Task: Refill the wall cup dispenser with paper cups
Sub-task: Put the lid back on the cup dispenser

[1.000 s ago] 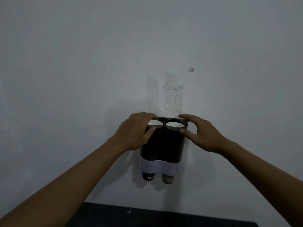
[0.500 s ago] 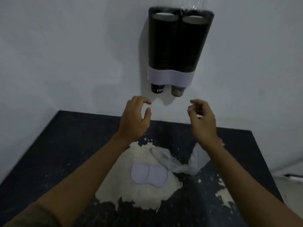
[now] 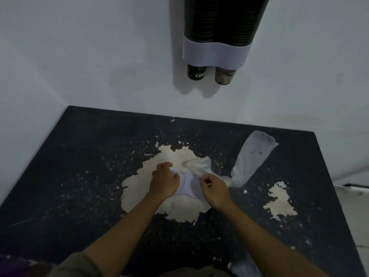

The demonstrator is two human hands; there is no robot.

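My left hand (image 3: pixel 164 181) lies on the left half of the white double-round lid (image 3: pixel 188 185), fingers curled over its far edge, pressing or gripping it; I cannot tell which. My right hand (image 3: pixel 214 188) is at the lid's right edge with the fingers bent in close, and I cannot tell whether they have hold of it. The lid rests on the dark bench (image 3: pixel 79 166), over a large pale patch (image 3: pixel 179 208) where the surface has peeled. A crumpled clear plastic sleeve (image 3: pixel 247 162) lies just right of my hands, its near end touching the lid area. On the wall above hangs the cup dispenser (image 3: pixel 217 33), two dark tubes side by side with a white band low down. One paper cup (image 3: pixel 196 71) pokes out under each tube.
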